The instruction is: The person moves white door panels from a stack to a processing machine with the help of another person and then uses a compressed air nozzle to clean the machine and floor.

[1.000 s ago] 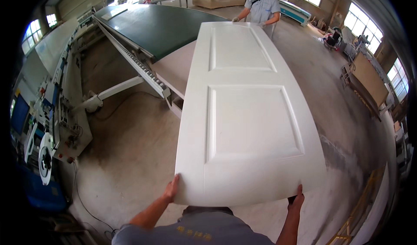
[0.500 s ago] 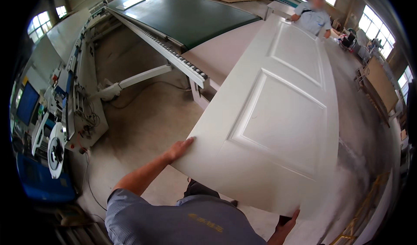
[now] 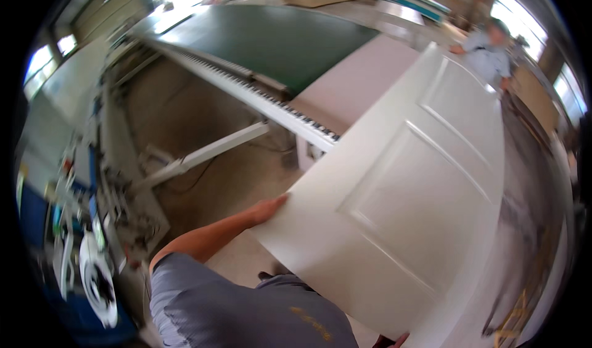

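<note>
Where the white panelled door (image 3: 407,194) tilts over the concrete floor (image 3: 228,181), left hand (image 3: 268,210) grips its near corner. Right hand (image 3: 399,340) barely visible at the lower edge; probably holding, cannot tell. Co-worker (image 3: 487,55) at far end, beside green conveyor (image 3: 271,39).

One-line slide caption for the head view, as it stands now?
Left hand and right hand hold one end of a white panelled door; a co-worker holds the far end.
</note>
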`<state>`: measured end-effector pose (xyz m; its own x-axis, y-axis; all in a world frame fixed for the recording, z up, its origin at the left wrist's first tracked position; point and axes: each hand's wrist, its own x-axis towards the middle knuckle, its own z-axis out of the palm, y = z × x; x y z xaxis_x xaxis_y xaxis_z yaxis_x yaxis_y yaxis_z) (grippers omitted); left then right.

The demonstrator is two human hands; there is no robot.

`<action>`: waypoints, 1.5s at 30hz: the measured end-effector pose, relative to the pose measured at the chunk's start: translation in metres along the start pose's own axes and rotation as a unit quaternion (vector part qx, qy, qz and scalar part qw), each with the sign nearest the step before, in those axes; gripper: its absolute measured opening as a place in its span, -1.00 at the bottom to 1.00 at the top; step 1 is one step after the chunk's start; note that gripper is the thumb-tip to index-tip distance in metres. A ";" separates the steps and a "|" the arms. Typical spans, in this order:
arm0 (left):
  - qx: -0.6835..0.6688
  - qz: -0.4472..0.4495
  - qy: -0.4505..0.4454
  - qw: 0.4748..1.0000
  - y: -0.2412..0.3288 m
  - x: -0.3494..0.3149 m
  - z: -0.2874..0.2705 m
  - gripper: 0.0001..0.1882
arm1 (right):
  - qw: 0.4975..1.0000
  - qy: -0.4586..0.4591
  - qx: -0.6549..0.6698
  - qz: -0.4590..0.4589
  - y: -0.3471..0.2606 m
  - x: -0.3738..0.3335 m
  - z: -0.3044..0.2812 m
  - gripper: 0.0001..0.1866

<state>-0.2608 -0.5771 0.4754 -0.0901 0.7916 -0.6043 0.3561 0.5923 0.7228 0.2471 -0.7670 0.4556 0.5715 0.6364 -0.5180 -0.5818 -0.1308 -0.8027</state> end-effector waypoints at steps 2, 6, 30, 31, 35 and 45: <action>-0.007 0.015 -0.021 1.000 -0.013 0.019 -0.043 -0.22 | 0.999 0.036 0.016 -0.008 0.037 -0.037 0.026 -0.29; -0.034 -0.003 -0.053 0.998 -0.042 0.058 -0.110 -0.23 | 0.994 0.012 0.094 -0.060 0.109 -0.100 0.046 -0.40; 0.057 0.052 -0.252 0.965 -0.035 0.264 -0.544 -0.28 | 0.889 0.349 0.251 -0.158 0.463 -0.460 0.475 -0.59; 0.073 0.060 -0.253 0.963 -0.028 0.284 -0.573 -0.28 | 0.887 0.365 0.235 -0.156 0.476 -0.467 0.509 -0.59; 0.120 0.084 -0.257 0.955 -0.044 0.311 -0.648 -0.28 | 0.884 0.378 0.224 -0.160 0.543 -0.511 0.555 -0.61; 0.199 0.170 -0.275 0.925 -0.061 0.306 -0.761 -0.28 | 0.830 0.436 0.300 -0.179 0.636 -0.644 0.630 -0.56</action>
<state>-1.0174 -0.2568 0.5017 0.5376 0.6616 -0.5228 0.6006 0.1348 0.7881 -0.8554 -0.7813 0.4652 0.8192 -0.2727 -0.5044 -0.3181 0.5157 -0.7955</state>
